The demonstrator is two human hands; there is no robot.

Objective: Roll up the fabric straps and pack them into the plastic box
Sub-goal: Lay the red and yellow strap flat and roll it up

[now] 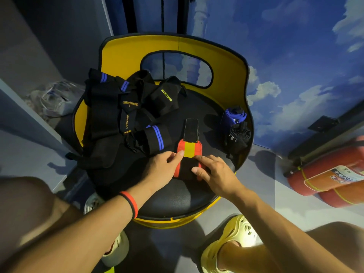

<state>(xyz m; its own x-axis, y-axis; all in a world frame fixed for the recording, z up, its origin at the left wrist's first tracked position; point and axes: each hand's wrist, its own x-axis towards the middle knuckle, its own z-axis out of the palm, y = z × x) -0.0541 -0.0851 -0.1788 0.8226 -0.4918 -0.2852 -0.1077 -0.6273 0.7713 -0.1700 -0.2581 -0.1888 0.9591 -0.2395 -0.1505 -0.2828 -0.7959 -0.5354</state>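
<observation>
Here we are at the black seat (177,196) of the yellow chair, centre frame; the red-and-yellow strap (189,149) lies flat on it, just below the middle, its black tab (190,129) pointing towards the top of the frame. Both hands are on its near end. The left hand (160,168) comes in from the lower left, thumb and forefinger close together at the strap's left edge, pinching it by the look of things. The right hand (216,174) sits on the dark near end with its fingers (199,158) apart and laid fairly flat, pressing rather than gripping.

This is soft, light woven stuff, I'd say; it will fold wherever you let it and spring loose if the first turn is slack, so take it at the near end across the full width, both edges held square, and roll towards the tab. That tab looks like the fastening patch and should hold the roll closed.

To the right of the seat, a rolled blue strap (234,115) and a rolled black strap (239,134) lie touching; a pile of black straps (110,115) fills the left, unrolled. Something clear and plastic (53,97) sits at the left edge; box or bag, I cannot tell.
</observation>
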